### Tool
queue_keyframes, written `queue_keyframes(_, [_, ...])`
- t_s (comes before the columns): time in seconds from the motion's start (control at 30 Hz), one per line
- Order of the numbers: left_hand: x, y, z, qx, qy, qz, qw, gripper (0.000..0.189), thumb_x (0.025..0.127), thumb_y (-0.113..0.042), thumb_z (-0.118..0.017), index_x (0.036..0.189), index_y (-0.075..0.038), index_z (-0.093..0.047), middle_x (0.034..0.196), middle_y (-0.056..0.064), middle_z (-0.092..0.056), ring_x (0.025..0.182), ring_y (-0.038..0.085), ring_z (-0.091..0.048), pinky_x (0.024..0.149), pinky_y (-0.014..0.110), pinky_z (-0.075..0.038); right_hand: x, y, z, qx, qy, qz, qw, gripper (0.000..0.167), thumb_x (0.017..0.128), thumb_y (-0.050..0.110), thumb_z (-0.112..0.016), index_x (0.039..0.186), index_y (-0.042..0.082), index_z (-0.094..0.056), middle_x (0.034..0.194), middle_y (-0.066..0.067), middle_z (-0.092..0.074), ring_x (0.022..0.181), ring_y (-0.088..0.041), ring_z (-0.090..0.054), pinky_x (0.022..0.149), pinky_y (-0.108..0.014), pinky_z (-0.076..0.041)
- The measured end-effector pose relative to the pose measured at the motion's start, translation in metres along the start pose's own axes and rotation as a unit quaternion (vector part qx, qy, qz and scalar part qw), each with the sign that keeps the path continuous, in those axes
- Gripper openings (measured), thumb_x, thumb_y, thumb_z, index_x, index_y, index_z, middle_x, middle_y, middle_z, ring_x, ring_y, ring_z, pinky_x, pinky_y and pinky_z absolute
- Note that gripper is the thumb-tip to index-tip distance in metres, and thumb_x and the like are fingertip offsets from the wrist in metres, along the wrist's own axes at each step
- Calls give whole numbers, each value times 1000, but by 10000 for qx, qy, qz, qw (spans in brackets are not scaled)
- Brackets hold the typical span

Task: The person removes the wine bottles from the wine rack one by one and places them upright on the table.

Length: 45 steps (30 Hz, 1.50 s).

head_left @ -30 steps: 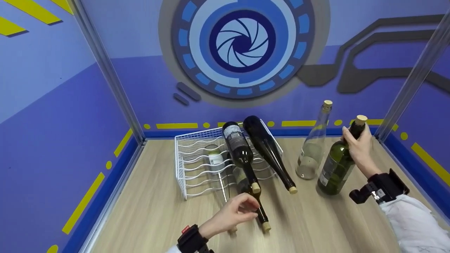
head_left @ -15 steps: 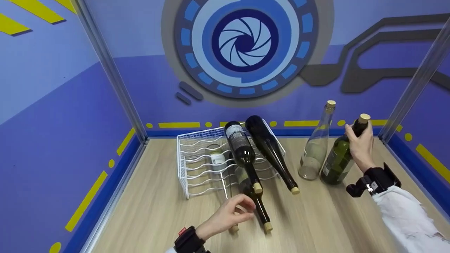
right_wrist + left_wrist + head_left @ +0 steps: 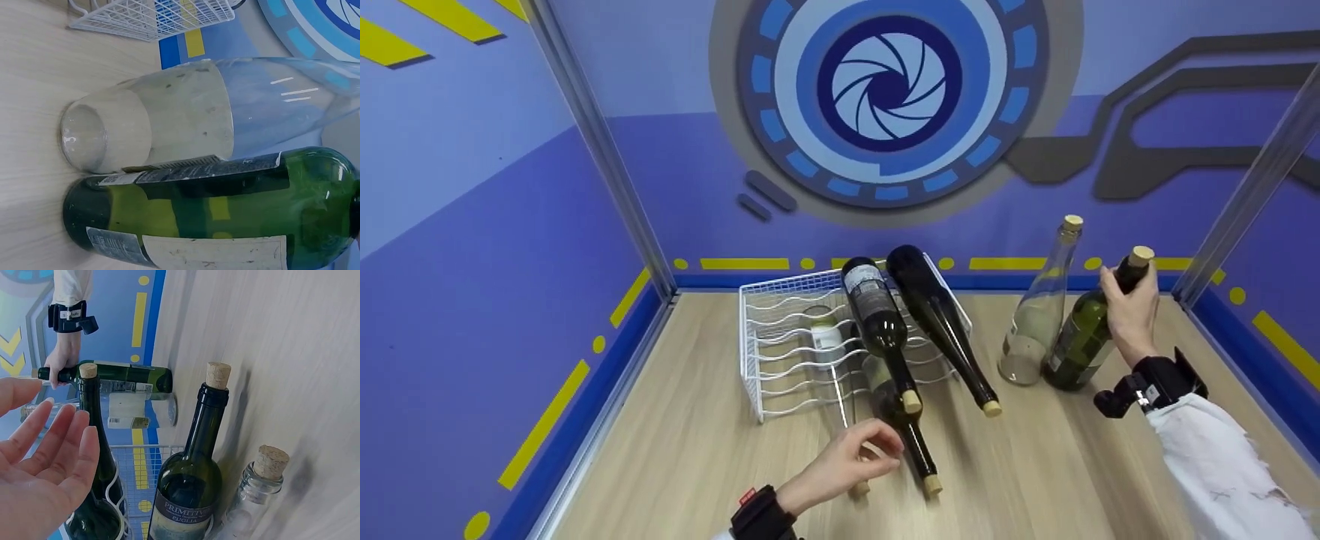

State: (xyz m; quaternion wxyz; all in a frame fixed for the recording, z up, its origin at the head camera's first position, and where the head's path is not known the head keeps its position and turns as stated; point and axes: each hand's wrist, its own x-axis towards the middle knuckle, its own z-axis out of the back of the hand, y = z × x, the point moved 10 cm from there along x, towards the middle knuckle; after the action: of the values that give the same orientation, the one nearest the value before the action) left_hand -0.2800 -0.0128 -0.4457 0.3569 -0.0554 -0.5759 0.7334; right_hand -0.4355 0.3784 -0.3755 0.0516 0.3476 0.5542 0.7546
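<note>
My right hand (image 3: 1132,311) grips the neck of a corked green wine bottle (image 3: 1080,337), which stands upright on the table. Close at its left is a tall, corked clear glass bottle (image 3: 1035,319); in the right wrist view the green bottle (image 3: 236,197) appears right against the clear one (image 3: 185,115). My left hand (image 3: 847,465), holding nothing, hovers with loosely bent fingers over the corked necks that jut from a white wire rack (image 3: 787,280). In the left wrist view its fingertips lie beside a dark bottle neck (image 3: 90,399).
On the rack's upper level lie a labelled dark bottle (image 3: 874,307) and a plain dark one (image 3: 930,311). Below them are a clear bottle (image 3: 826,339) and a dark green bottle (image 3: 916,446), corks toward me. Patterned blue walls (image 3: 660,187) enclose the wooden table (image 3: 682,420).
My right hand has moved the green bottle back and closer to the clear bottle, and its base now rests on the table. The left hand has barely moved. The head view has shifted slightly.
</note>
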Motion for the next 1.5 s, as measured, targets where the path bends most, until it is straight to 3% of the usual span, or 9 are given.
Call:
queue_keyframes(0.1, [0,-13,0,-46,13,-47,10000,17,82,2,-61,97,5,-56,95,17,-58,86,27,-58,71,31,-48,9,-14,-4,14,18,-35,10000,21,88,17,-57,102,12,-43,86,0,-46,78,-9,-44,72,-25,-32])
queue_keyframes(0.43, [2,16,-7,107,73,-51,9999,15,82,-2,-62,96,-1,-58,96,9,-58,84,11,-57,71,30,-49,16,-18,-14,-398,516,-127,9978,29,90,30,-52,108,12,-37,90,-2,-44,81,-13,-42,71,-27,-30])
queue_keyframes(0.63, [2,17,-7,103,79,-57,9999,15,81,1,-62,95,2,-57,95,12,-58,83,13,-57,71,31,-49,17,-19,-18,-550,731,-56,9958,32,90,33,-51,108,10,-37,90,-3,-45,80,-12,-43,70,-27,-30])
queue_keyframes(0.9, [1,18,-9,111,129,58,9998,14,83,-6,-62,96,-2,-58,96,5,-59,83,10,-56,71,29,-48,17,-21,-26,-752,1123,-146,9907,48,91,37,-47,120,2,-34,96,-7,-47,85,-15,-46,71,-31,-33])
queue_keyframes(1.13, [2,22,-7,101,103,2,9999,13,82,-3,-62,95,-2,-59,95,6,-59,84,11,-57,71,29,-49,21,-19,-28,-717,1203,-193,9899,39,91,36,-48,115,6,-37,97,-5,-51,89,-15,-50,77,-34,-35])
queue_keyframes(1.27, [3,25,-6,77,113,93,9999,13,83,-4,-62,95,0,-59,95,1,-59,84,11,-57,72,30,-48,20,-20,-29,-671,1229,-200,9899,35,92,34,-48,112,8,-39,95,-4,-53,90,-16,-51,79,-34,-36])
queue_keyframes(1.5, [5,28,-8,84,174,102,9998,14,83,-8,-63,94,-1,-59,94,-3,-57,84,9,-57,72,30,-48,19,-21,-19,-944,1325,-507,9854,61,90,42,-48,127,-2,-29,116,-20,-41,106,-32,-40,87,-44,-31])
